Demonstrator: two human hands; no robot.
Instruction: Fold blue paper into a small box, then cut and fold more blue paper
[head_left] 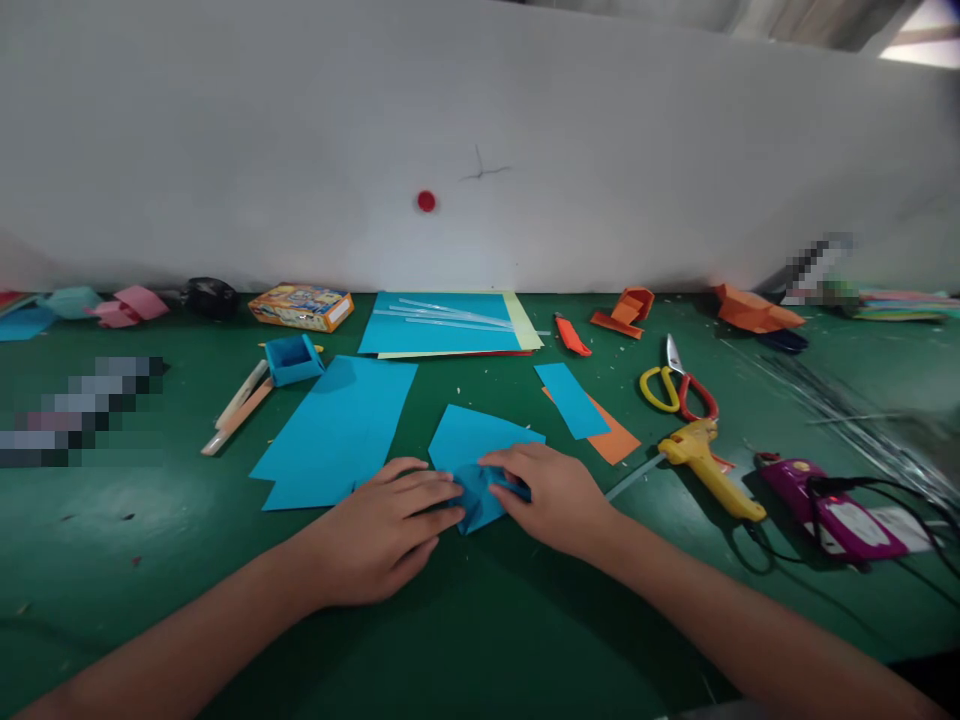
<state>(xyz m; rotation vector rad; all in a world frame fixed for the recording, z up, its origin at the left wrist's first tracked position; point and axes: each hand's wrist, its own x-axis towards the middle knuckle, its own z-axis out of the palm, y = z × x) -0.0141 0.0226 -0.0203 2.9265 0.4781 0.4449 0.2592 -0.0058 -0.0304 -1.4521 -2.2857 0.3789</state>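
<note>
A folded piece of blue paper lies on the green table in front of me, with another flat blue sheet just beyond it. My left hand rests palm down, its fingers stretched out and their tips on the left edge of the folded paper. From the right, my right hand grips the folded paper, thumb and fingers closed around a raised blue edge. What lies beneath the fingers is hidden. Larger blue sheets lie beyond my left hand.
A yellow glue gun, scissors and a purple power strip with cables lie right. Blue and orange strips and a red cutter are nearer the middle. A small blue paper box stands left; stacked paper lies behind.
</note>
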